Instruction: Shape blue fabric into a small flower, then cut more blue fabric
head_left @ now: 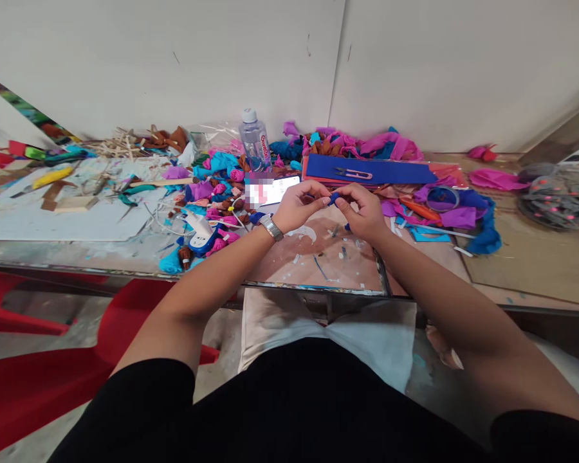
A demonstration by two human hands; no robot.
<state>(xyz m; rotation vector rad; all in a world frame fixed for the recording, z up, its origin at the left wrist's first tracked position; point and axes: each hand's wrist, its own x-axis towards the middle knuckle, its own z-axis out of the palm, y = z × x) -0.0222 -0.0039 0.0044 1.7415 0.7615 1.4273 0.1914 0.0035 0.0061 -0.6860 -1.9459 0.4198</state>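
Note:
Both my hands meet over the middle of the worktable point(318, 270). My left hand point(300, 204), with a metal watch on its wrist, pinches one end of a small blue piece of crepe paper point(334, 199). My right hand point(363, 209) pinches the other end, fingers curled round it. A phone point(276, 190) with a lit screen lies just behind my left hand. Small rolled pink, purple and teal paper pieces point(217, 206) are piled to the left of it.
A clear water bottle point(255, 143) stands at the back. A blue sheet with scissors on it point(367, 171) lies behind my right hand. A tape roll point(442, 198), crumpled paper scraps, a glue gun point(201, 235) and wooden sticks point(120, 145) litter the table. A red chair point(43, 379) is at my left.

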